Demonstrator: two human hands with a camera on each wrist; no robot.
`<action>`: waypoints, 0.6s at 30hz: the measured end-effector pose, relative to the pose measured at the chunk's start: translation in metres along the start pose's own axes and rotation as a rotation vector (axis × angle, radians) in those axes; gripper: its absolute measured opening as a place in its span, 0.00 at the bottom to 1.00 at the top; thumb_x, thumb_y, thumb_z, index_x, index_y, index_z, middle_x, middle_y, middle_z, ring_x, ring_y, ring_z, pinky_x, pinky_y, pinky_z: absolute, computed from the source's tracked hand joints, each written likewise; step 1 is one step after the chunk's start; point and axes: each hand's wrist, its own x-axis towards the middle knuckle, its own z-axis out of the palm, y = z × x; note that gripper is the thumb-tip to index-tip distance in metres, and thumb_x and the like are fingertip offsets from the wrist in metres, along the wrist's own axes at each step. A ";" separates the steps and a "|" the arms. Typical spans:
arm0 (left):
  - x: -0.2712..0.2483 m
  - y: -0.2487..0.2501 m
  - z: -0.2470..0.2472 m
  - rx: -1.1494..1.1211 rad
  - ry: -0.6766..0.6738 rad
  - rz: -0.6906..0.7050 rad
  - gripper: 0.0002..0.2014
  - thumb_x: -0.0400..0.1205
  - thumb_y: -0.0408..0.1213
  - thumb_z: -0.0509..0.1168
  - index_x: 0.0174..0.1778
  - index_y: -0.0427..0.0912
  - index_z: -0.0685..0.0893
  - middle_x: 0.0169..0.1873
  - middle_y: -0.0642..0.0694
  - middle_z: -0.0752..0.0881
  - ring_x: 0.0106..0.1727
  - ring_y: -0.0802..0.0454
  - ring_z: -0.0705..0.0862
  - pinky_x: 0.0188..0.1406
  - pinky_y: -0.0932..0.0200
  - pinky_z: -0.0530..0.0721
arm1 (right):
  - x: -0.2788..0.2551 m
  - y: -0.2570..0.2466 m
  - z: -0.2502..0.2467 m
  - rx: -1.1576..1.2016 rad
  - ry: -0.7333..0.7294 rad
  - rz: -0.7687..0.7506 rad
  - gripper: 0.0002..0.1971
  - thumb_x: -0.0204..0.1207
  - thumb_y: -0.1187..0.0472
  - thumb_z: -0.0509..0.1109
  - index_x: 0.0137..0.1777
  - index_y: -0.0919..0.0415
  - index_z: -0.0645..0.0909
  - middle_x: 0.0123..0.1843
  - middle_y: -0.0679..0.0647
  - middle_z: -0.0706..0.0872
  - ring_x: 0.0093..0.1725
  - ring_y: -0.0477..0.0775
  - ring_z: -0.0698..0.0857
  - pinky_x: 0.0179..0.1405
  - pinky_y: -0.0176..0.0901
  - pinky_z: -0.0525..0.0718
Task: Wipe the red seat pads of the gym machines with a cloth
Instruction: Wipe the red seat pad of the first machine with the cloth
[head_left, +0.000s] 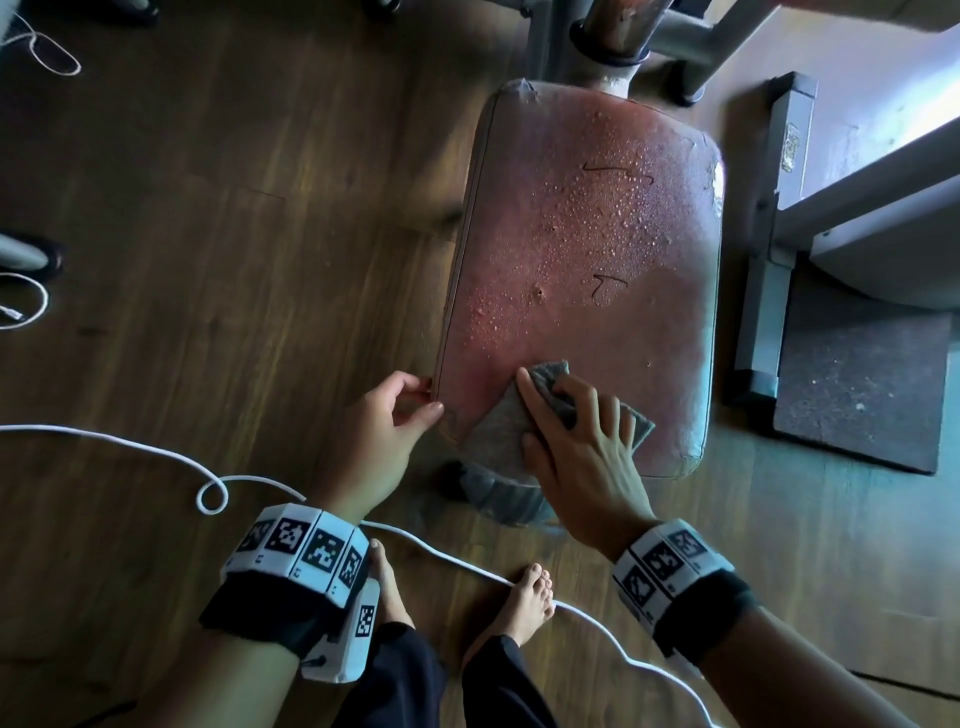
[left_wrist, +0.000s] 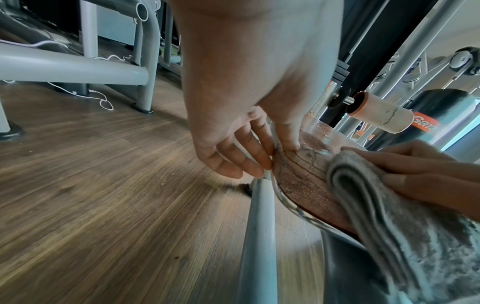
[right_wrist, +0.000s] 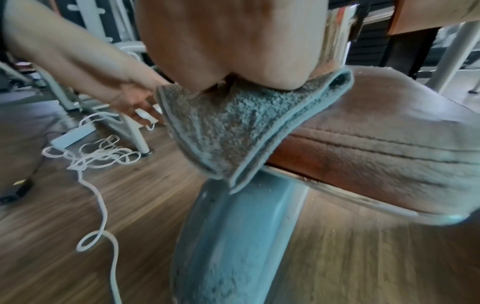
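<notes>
The red seat pad (head_left: 597, 249) lies lengthwise ahead of me, its far half beaded with water drops. A folded grey cloth (head_left: 493, 436) sits on the pad's near left part and hangs over the front edge. My right hand (head_left: 561, 415) lies on top of it with fingers spread, and a fold of cloth is caught between them. My left hand (head_left: 423, 397) holds the pad's near left corner, thumb on top and fingers against the side edge. The wrist views show the cloth (left_wrist: 376, 205) (right_wrist: 228, 131), the pad (left_wrist: 303, 179) (right_wrist: 376, 144) and the left hand (left_wrist: 275, 156).
A white cable (head_left: 156, 447) loops across the wooden floor and passes by my bare feet (head_left: 524, 597). Grey machine frame bars (head_left: 779, 260) and a black mat (head_left: 857, 389) stand to the right. A grey post (right_wrist: 233, 236) carries the seat. A roller pad (left_wrist: 379, 115) sticks out beyond it.
</notes>
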 end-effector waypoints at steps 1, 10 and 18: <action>-0.001 0.000 0.001 -0.007 0.001 -0.006 0.08 0.79 0.41 0.70 0.52 0.54 0.81 0.47 0.59 0.88 0.52 0.62 0.86 0.56 0.57 0.84 | -0.003 0.001 0.001 0.002 -0.023 -0.003 0.28 0.84 0.45 0.54 0.84 0.44 0.57 0.74 0.53 0.65 0.67 0.57 0.68 0.67 0.55 0.68; -0.005 -0.010 0.000 -0.155 0.083 -0.113 0.12 0.75 0.57 0.63 0.51 0.63 0.84 0.47 0.59 0.89 0.52 0.54 0.88 0.54 0.37 0.85 | 0.041 -0.017 0.004 -0.067 -0.100 -0.165 0.30 0.86 0.42 0.49 0.86 0.48 0.51 0.86 0.54 0.53 0.86 0.60 0.45 0.83 0.61 0.52; -0.006 0.000 -0.001 -0.144 0.060 -0.051 0.06 0.80 0.43 0.69 0.52 0.51 0.85 0.41 0.56 0.90 0.45 0.60 0.88 0.49 0.53 0.86 | 0.135 0.005 -0.013 -0.239 -0.102 -0.371 0.34 0.84 0.34 0.47 0.86 0.46 0.47 0.88 0.52 0.45 0.86 0.59 0.43 0.83 0.64 0.49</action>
